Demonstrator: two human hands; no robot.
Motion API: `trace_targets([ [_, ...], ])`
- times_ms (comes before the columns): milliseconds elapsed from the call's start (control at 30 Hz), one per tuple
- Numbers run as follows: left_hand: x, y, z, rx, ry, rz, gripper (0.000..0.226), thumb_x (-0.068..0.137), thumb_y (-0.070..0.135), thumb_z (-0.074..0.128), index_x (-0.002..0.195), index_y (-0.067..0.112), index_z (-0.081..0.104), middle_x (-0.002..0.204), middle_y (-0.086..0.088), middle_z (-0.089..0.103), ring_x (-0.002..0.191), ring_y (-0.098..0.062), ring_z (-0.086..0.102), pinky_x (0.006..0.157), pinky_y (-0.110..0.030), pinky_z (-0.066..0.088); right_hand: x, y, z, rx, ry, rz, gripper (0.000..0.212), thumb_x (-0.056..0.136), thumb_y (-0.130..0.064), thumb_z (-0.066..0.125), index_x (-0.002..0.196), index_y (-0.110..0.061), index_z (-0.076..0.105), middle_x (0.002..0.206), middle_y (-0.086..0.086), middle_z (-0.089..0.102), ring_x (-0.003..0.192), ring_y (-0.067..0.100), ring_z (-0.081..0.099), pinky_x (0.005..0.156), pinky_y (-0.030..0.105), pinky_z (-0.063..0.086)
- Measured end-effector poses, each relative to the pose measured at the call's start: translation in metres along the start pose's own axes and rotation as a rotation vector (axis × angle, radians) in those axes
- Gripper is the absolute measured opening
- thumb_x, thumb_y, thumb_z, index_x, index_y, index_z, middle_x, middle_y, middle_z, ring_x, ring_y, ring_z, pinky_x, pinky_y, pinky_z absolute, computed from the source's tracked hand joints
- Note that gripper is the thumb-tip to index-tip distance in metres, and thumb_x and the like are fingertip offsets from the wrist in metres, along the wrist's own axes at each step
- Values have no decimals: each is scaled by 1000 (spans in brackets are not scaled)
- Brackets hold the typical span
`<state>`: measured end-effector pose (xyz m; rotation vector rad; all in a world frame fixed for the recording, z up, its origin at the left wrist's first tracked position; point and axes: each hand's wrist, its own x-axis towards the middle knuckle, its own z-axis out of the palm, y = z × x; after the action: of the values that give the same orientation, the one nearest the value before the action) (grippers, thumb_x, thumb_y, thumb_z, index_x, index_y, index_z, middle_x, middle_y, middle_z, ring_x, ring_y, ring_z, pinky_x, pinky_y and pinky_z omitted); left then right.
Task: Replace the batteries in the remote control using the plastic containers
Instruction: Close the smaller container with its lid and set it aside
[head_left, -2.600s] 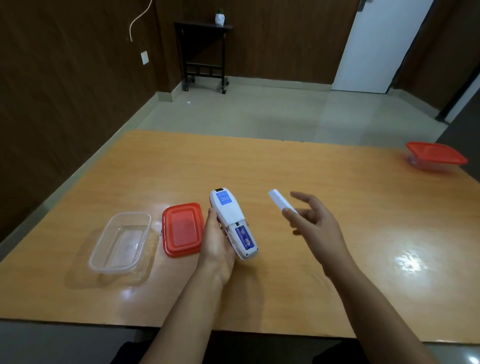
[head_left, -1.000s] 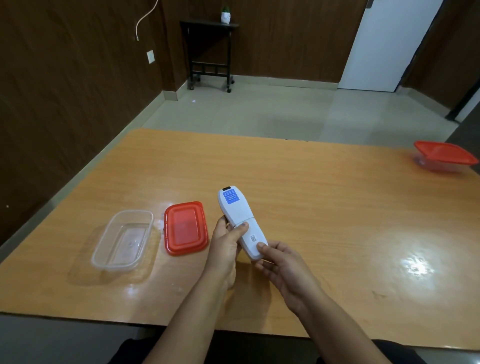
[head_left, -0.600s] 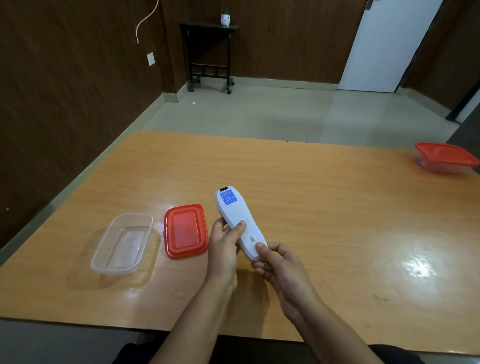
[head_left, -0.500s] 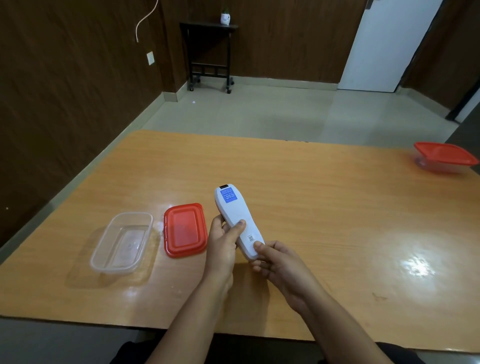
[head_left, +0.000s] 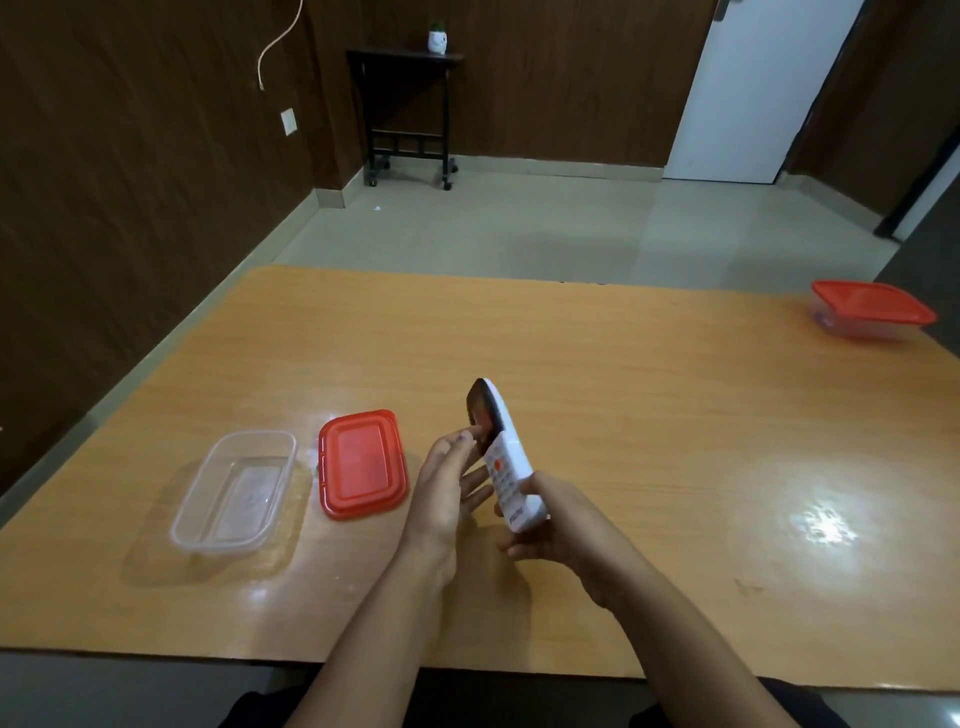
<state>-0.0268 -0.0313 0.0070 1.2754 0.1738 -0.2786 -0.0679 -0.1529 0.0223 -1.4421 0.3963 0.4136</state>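
A white remote control (head_left: 503, 457) is held above the wooden table (head_left: 623, 415), tilted on its edge so its dark screen and button face turn towards the left. My right hand (head_left: 563, 525) grips its near end. My left hand (head_left: 449, 486) has its fingers spread, and its fingertips touch the screen end of the remote. To the left, an open clear plastic container (head_left: 236, 491) rests on the table with its red lid (head_left: 362, 463) lying flat beside it. No batteries are visible.
A second clear container with a red lid (head_left: 872, 310) on it sits at the table's far right corner. Beyond the table lie a tiled floor, a dark side table (head_left: 405, 111) with a small pot, and a white door (head_left: 753, 88).
The remote has been rolled over from back-side up to button-side facing left. My left hand has loosened from a full grip to fingertip contact, while the right hand keeps the near end.
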Motion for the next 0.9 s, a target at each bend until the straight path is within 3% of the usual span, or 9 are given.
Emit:
trace_targets([
  [100, 0, -1, -1, 7, 8, -2, 25, 98, 28, 44, 111, 20, 63, 112, -1, 70, 102, -20, 67, 84, -32, 53, 2, -2, -3, 203, -66, 10, 39, 93, -22, 28, 108, -7, 61, 82, 14, 72, 62, 21, 65, 62, 29, 56],
  [233, 0, -4, 1, 42, -9, -6, 27, 99, 31, 42, 107, 19, 65, 109, 1, 71, 99, -14, 68, 87, -31, 52, 5, -2, -7, 261, -25, 62, 41, 92, -21, 28, 112, -4, 59, 83, 16, 69, 61, 21, 63, 56, 29, 55],
  [300, 1, -4, 2, 46, -7, -17, 26, 100, 31, 41, 101, 20, 65, 105, 3, 71, 94, -10, 68, 84, -27, 52, 8, 2, -6, 22, 95, 14, 34, 95, -26, 34, 116, -11, 55, 90, 9, 68, 65, 18, 64, 58, 28, 54],
  [400, 2, -4, 2, 90, -16, -45, 28, 101, 31, 38, 100, 23, 64, 98, 6, 68, 91, -6, 65, 77, -21, 49, 11, 12, -9, -624, 299, -230, 34, 85, -37, 57, 114, -22, 48, 101, -3, 60, 82, 11, 60, 61, 24, 44],
  [500, 1, -4, -2, 207, -13, 3, 23, 100, 28, 41, 98, 26, 64, 98, 6, 68, 89, -4, 65, 75, -21, 49, 17, 21, -8, -772, 351, -294, 38, 82, -34, 63, 115, -23, 48, 107, -3, 59, 93, 15, 58, 68, 29, 42],
  [633, 4, -3, -22, 745, 225, 298, 19, 93, 35, 52, 106, 26, 63, 105, 5, 69, 102, -16, 63, 88, -35, 49, 25, 26, -4, -839, 388, -328, 43, 85, -34, 60, 123, -19, 47, 117, 2, 54, 108, 21, 49, 84, 32, 42],
  [733, 12, 1, -45, 1099, 419, 492, 38, 88, 37, 58, 124, 22, 56, 138, -1, 53, 130, -22, 43, 104, -38, 36, 28, 31, -5, -1053, 469, -327, 54, 87, -41, 56, 134, -20, 40, 127, 2, 43, 118, 23, 37, 93, 31, 36],
  [833, 19, -3, -64, 1411, 422, 271, 66, 87, 54, 51, 143, 23, 35, 158, -6, 22, 146, -26, 11, 115, -48, 16, 29, 33, -7, -1119, 474, -294, 61, 86, -48, 54, 137, -19, 39, 138, 2, 37, 125, 22, 33, 98, 32, 34],
  [900, 19, -10, -69, 1480, 402, 150, 73, 85, 62, 48, 146, 25, 29, 160, -5, 15, 147, -26, 4, 115, -51, 13, 28, 32, -6, -1111, 476, -293, 69, 84, -56, 54, 141, -22, 34, 141, 2, 35, 128, 22, 31, 101, 34, 33],
])
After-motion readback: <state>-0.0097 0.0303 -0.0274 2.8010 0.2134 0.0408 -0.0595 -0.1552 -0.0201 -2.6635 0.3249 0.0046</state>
